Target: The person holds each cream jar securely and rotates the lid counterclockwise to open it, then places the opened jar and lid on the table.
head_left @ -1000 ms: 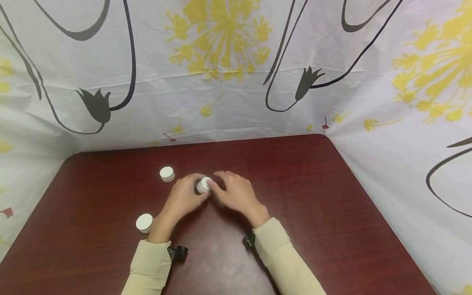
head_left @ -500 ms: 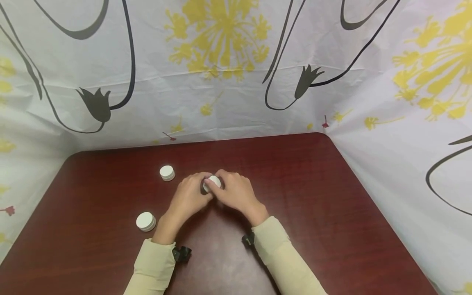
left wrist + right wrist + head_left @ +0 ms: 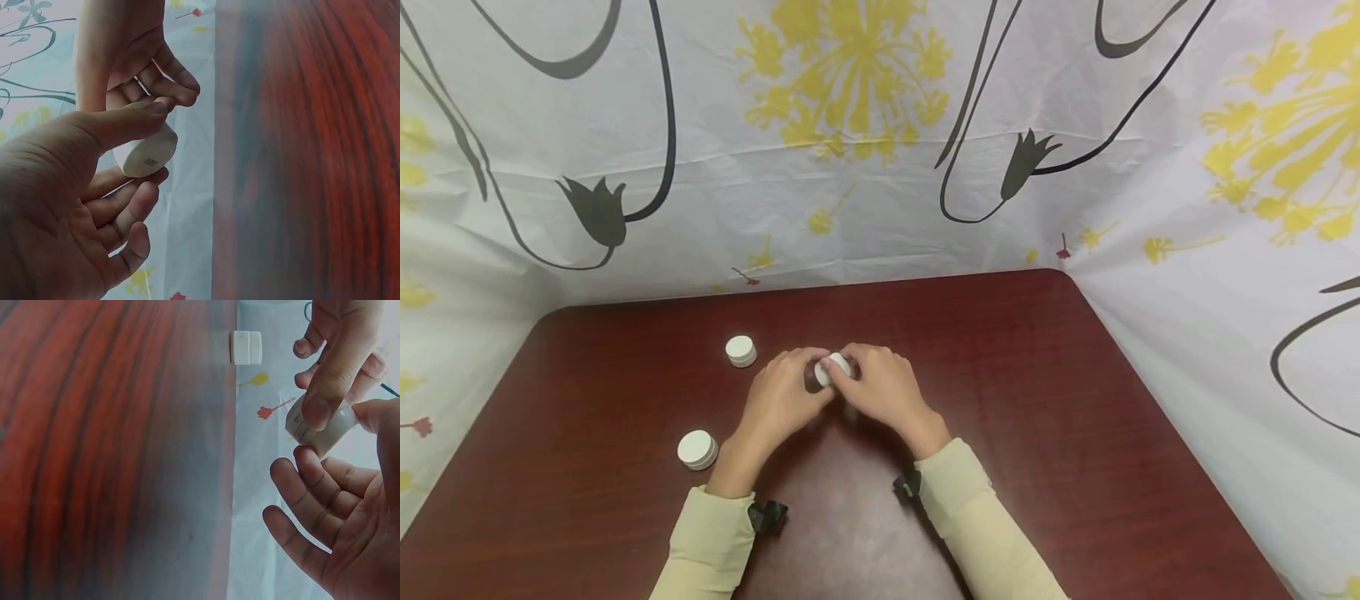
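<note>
Above the table, a small white round jar (image 3: 823,374) is held between both hands. My left hand (image 3: 781,398) pinches its side with thumb and fingers. From the other side my right hand (image 3: 883,390) grips the end with the lid, thumb across the top. The left wrist view shows the jar's (image 3: 151,153) pale base with a small dark mark, tilted. In the right wrist view the jar (image 3: 334,432) is tilted too, with faint print on its side, partly covered by the left thumb. Whether the lid is loose cannot be seen.
Two more white lidded jars stand on the left of the dark red table (image 3: 1000,375): a smaller jar (image 3: 741,351) farther back and a wider jar (image 3: 697,450) near my left wrist. A patterned white cloth (image 3: 880,225) hangs behind the table.
My left hand has shifted right with the jar towards my right hand. The right fingers have closed in around its top, and the jar's tilt has changed slightly.
</note>
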The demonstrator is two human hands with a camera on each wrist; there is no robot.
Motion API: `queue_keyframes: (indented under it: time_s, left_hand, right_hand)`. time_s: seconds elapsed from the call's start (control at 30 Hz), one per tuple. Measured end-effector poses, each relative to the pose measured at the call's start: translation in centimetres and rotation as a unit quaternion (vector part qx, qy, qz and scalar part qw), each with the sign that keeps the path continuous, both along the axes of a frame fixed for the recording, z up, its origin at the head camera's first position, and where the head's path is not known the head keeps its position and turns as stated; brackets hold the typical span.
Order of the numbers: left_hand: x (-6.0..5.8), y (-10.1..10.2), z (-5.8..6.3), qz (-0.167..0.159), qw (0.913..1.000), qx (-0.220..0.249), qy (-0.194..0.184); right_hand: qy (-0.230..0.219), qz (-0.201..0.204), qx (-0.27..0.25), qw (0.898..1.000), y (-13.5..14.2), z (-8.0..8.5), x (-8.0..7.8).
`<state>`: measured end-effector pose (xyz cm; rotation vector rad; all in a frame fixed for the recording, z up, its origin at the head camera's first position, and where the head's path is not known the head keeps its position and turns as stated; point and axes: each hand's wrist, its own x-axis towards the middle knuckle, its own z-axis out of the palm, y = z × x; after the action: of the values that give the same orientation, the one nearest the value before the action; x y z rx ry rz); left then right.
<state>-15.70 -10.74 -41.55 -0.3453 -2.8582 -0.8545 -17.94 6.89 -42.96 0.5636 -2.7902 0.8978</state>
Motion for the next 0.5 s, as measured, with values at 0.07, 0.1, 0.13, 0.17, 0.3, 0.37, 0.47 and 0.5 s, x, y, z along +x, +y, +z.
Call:
queue_keyframes:
  time_s: [0.07, 0.1, 0.13, 0.17, 0.3, 0.37, 0.47, 0.5]
  left_hand:
    - [-0.05, -0.15, 0.0, -0.001, 1.0, -0.001, 0.005]
    - [-0.05, -0.21, 0.03, -0.001, 1.0, -0.002, 0.006]
    - [-0.05, -0.27, 0.07, -0.001, 1.0, -0.002, 0.006]
    - [-0.03, -0.33, 0.11, 0.0, 1.0, -0.003, 0.005]
    - [0.11, -0.59, 0.2, 0.002, 0.9999, -0.009, -0.01]
    - [0.11, -0.67, 0.26, 0.002, 0.9998, -0.011, -0.014]
    - [0.04, -0.8, 0.37, 0.002, 0.9998, -0.011, -0.015]
    - [0.02, -0.83, 0.4, 0.002, 0.9998, -0.01, -0.015]
  right_hand:
    - [-0.004, 0.002, -0.004, 1.0, 0.04, 0.03, -0.03]
    - [-0.007, 0.004, -0.008, 1.0, 0.06, 0.04, -0.05]
    - [-0.011, 0.005, -0.011, 1.0, 0.06, 0.04, -0.03]
    - [-0.016, 0.006, -0.014, 1.0, 0.05, 0.05, 0.01]
    - [-0.036, 0.015, -0.016, 0.999, -0.09, 0.03, 0.31]
    - [-0.042, 0.02, -0.014, 0.999, -0.18, 0.07, 0.44]
    - [-0.047, 0.026, -0.017, 0.998, -0.3, 0.25, 0.55]
    - [-0.049, 0.028, -0.019, 0.998, -0.33, 0.31, 0.58]
